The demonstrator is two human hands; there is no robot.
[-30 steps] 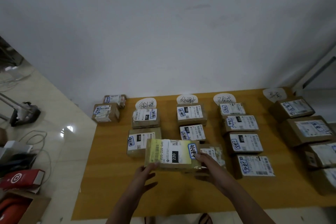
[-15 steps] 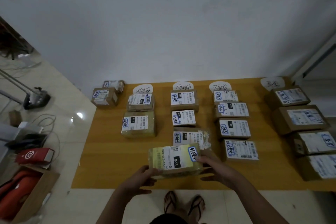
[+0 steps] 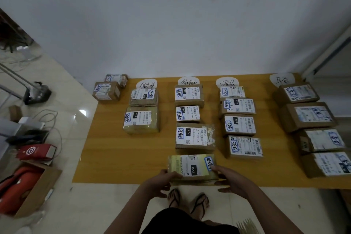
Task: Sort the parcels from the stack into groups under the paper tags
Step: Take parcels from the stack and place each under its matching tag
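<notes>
As left hand (image 3: 161, 180), right hand (image 3: 230, 179) clasp it, parcel (image 3: 191, 167) (220) lies between.

Parcel-sorting room: labelled parcels (image 3: 187, 113) under paper tags (image 3: 188, 81)

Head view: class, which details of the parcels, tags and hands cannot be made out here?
All in the head view:
1. Held parcel: near corners and underside hidden by the left hand and right hand; whether it touches the table is unclear.
2. Front right parcel: cut off by the frame's right edge.
3. Far-left rear parcel: partly hidden by the box in front.
4. Label print: too small, blurred.
</notes>
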